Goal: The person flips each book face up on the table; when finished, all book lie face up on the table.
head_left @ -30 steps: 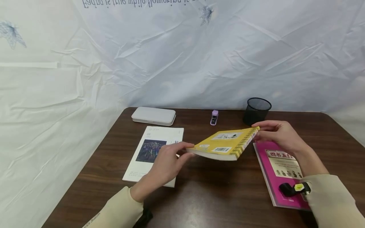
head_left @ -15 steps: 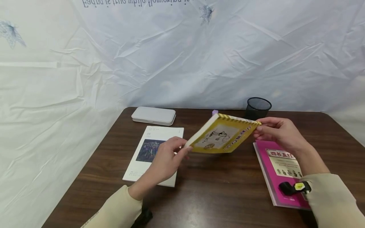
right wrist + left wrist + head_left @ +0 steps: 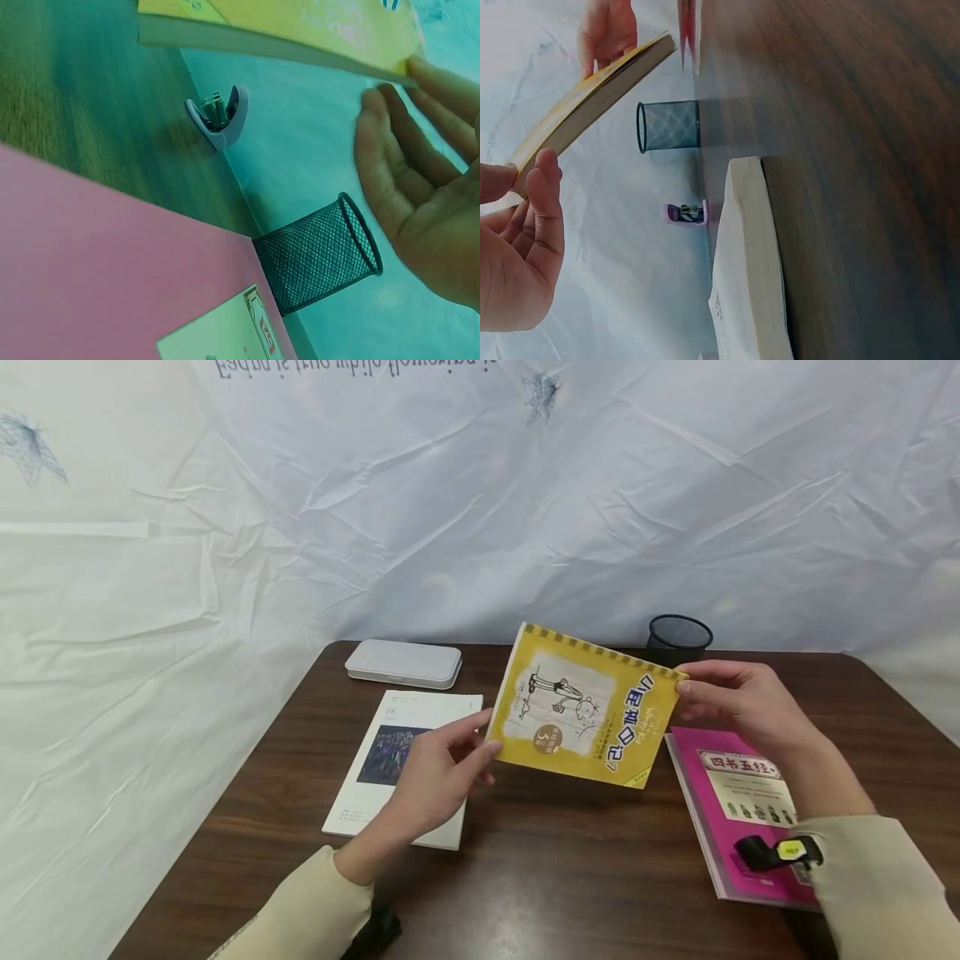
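Tilted up since a moment ago, the yellow book (image 3: 581, 708) now shows its front cover, pinched above the dark wooden surface (image 3: 570, 868) by the left hand (image 3: 435, 772) and right hand (image 3: 738, 702). Nearer lie a pink book (image 3: 738, 810) and white book (image 3: 397, 760); farther back, a case (image 3: 403, 664), mesh cup (image 3: 678, 639) and creased white sheet (image 3: 480, 502).

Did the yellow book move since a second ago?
Yes. The yellow book has tipped up: its far edge rose from level with the black mesh cup's base to its rim, showing the front cover.
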`<state>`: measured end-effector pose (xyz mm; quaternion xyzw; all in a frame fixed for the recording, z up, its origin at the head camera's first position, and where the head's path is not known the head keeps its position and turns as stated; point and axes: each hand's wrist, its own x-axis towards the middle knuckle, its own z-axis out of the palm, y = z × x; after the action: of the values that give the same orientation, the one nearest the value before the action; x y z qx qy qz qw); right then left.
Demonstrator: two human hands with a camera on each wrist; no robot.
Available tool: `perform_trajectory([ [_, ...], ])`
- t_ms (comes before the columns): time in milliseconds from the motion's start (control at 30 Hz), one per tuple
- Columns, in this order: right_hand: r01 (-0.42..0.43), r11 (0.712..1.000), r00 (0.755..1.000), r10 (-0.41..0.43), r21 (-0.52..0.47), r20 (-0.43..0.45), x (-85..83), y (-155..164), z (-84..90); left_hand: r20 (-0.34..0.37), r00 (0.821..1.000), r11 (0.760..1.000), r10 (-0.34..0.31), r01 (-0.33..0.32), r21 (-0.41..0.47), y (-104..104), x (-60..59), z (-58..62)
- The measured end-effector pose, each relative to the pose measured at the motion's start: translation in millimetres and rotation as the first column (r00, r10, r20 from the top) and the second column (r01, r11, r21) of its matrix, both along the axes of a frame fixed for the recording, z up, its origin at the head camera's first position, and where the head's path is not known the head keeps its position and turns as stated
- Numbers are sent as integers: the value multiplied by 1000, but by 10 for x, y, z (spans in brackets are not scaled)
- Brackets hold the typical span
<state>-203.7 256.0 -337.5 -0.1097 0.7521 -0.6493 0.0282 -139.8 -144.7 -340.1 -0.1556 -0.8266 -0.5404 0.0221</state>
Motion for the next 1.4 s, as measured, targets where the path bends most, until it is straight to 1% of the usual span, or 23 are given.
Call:
perform_trajectory([
  [133,27,996,999,-29,83,24,-20,-47,-13,-2,1000,999,5,-5,-37,11,-7,-13],
  [233,46,989,996,-56,144,63,-35,-83,-43,10,1000,998,-1,2,-67,7,-12,-29],
  [300,52,982,995,-67,182,80,-45,-113,-68,35,999,997,-6,9,-83,-1,-12,-38],
  [433,52,972,992,-76,227,101,-73,-193,-120,118,993,994,-8,20,-104,-50,-11,-74],
  [533,49,964,991,-80,261,111,-90,-271,-160,176,984,994,-8,27,-109,-117,-11,-112],
  [633,30,958,990,-69,284,126,-90,-331,-201,226,974,992,-22,49,-115,-180,-19,-146],
  [800,-5,955,982,-51,297,180,-79,-398,-259,309,948,989,-78,113,-98,-258,-30,-166],
  [933,-17,955,975,-51,297,218,-93,-439,-312,377,917,985,-130,163,-59,-313,-50,-173],
  [1033,-37,957,971,-33,288,235,-101,-457,-355,414,896,980,-161,194,-40,-347,-66,-196],
  [1133,-57,957,970,-14,283,244,-107,-484,-378,438,879,973,-188,227,-37,-386,-78,-224],
  [1300,-94,956,967,21,278,253,-117,-524,-412,466,849,950,-249,307,-53,-435,-105,-264],
  [1400,-107,958,965,36,267,258,-120,-540,-433,481,837,941,-261,332,-66,-454,-107,-281],
])
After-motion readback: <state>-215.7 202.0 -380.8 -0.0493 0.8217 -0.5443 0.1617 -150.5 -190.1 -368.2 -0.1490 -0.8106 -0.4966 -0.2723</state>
